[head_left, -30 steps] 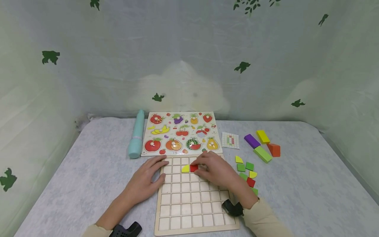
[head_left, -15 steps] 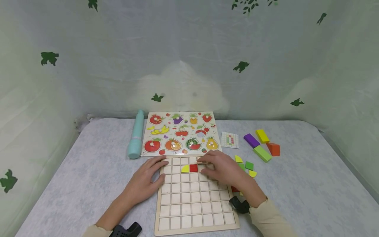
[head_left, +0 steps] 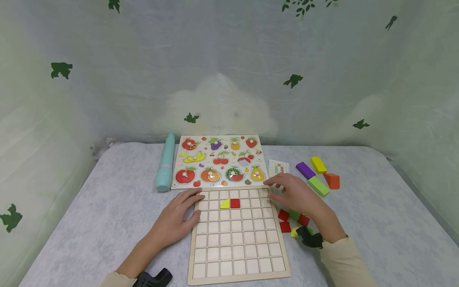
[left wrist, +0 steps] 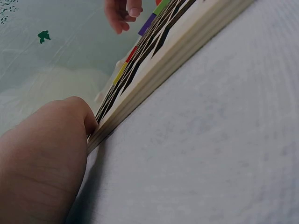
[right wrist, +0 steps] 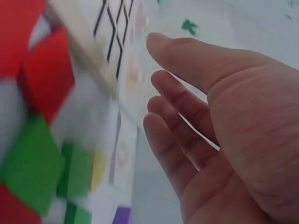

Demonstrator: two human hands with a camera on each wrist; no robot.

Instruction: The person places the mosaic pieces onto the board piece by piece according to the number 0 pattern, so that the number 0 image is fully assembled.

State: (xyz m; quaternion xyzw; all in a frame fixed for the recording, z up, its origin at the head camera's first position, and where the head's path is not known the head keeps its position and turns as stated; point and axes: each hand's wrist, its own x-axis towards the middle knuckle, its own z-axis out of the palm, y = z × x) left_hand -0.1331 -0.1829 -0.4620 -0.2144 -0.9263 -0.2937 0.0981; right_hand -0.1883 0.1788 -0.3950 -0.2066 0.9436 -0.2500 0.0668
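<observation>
A wooden grid board [head_left: 225, 254] lies flat on the table. In its second row from the far side, a yellow quarter-round piece [head_left: 224, 204] sits in the cell beside a red square piece [head_left: 235, 203]. My left hand [head_left: 175, 217] rests on the board's left edge with fingers spread; in the left wrist view its thumb side touches the rim. Past the board's upper right corner hovers my right hand [head_left: 295, 195]. The right wrist view shows its fingers [right wrist: 170, 144] loosely bent, with nothing between them and the thumb. Its hand and forearm hide part of the loose pieces.
Right of the board lie several loose pieces, among them a red one [head_left: 285, 227] and a green one [head_left: 294, 215]. Farther back are a purple block [head_left: 305, 170], other blocks and a pattern card [head_left: 278, 167]. A fruit puzzle [head_left: 229, 151] and a teal cylinder [head_left: 165, 163] stand behind.
My right hand has let go of the red square, now lying in its cell, and moved right, off the board. The left hand has stayed on the board's edge.
</observation>
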